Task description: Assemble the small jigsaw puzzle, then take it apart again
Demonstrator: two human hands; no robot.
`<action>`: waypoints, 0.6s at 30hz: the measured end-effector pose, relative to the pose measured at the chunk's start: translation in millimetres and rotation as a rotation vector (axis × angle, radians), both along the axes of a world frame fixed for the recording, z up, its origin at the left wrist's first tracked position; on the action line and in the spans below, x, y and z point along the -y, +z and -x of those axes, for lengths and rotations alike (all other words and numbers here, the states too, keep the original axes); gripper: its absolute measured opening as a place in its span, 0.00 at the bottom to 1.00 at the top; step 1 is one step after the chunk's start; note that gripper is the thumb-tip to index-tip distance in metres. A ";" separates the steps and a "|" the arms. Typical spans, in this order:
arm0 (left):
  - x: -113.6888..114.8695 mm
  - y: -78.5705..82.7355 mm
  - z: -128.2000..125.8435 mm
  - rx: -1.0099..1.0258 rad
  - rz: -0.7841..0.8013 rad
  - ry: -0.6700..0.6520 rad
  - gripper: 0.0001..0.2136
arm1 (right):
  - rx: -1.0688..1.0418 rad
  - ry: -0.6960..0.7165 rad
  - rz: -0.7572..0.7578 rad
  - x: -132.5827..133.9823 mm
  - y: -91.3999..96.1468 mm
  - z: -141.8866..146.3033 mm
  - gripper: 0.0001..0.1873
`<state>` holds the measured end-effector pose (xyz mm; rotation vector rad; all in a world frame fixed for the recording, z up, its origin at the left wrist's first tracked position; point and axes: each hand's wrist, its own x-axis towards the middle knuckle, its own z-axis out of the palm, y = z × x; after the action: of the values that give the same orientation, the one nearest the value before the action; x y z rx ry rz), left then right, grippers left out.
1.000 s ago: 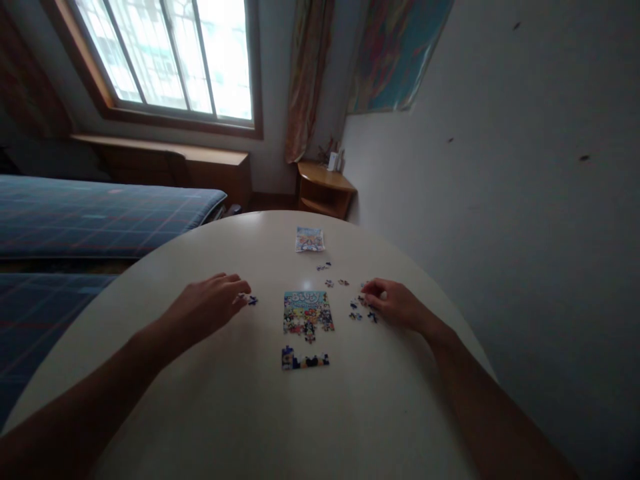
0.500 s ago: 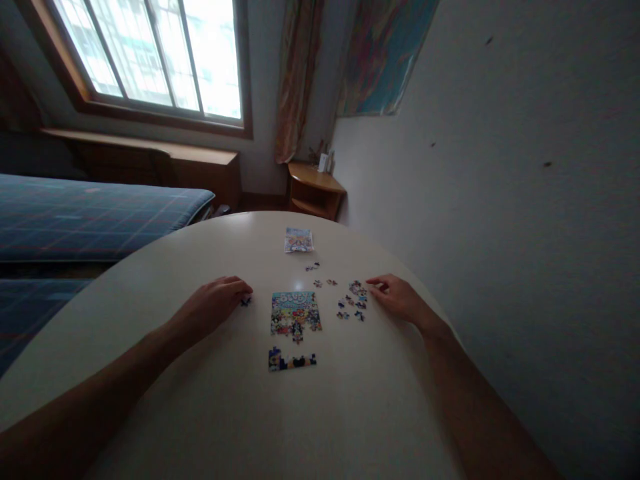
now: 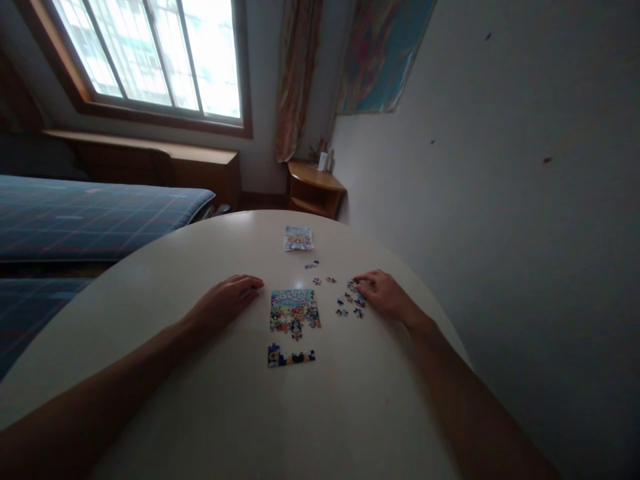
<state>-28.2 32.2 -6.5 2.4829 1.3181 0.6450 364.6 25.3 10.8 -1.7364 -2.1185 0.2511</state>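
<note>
The single view looks from the person's head, above the near side of the round, cream-white tabletop point(image 3: 225, 420), facing forward and slanting down. The lens stands well back: the flat, multicoloured jigsaw puzzle point(image 3: 295, 310) shows small near the middle, and the view reaches past the tabletop's far edge to the bright, brown-framed glass window point(image 3: 215, 60).

Here's the surface point(image 3: 300, 413) at six o'clock, smooth and glossy, catching bright light! The jigsaw puzzle point(image 3: 294, 309) looks like printed card; at twelve from that, the packet point(image 3: 299, 239), apparently shiny plastic film. Woven-looking cloth on the mattress point(image 3: 95, 217) at nine, varnished wood on the corner cabinet point(image 3: 315, 175) at twelve, glossy poster point(image 3: 383, 57) at one, matt wall point(image 3: 500, 233) at three!
</note>
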 end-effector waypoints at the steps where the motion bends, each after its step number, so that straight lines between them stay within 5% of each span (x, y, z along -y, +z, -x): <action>1: 0.9 1.1 -0.7 -0.008 -0.001 0.003 0.17 | 0.012 0.025 -0.006 0.0 0.2 0.8 0.14; 9: 4.8 3.9 17.9 -0.108 -0.046 -0.187 0.23 | -0.064 0.031 0.153 9.5 13.5 -5.9 0.12; 18: -7.0 -12.7 14.2 -0.094 -0.081 -0.004 0.23 | 0.015 0.023 0.277 23.7 33.7 -10.5 0.13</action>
<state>-42.4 39.2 -19.3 2.6093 1.3452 0.5995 375.0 1.5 44.5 -1.8687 -2.1999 0.5632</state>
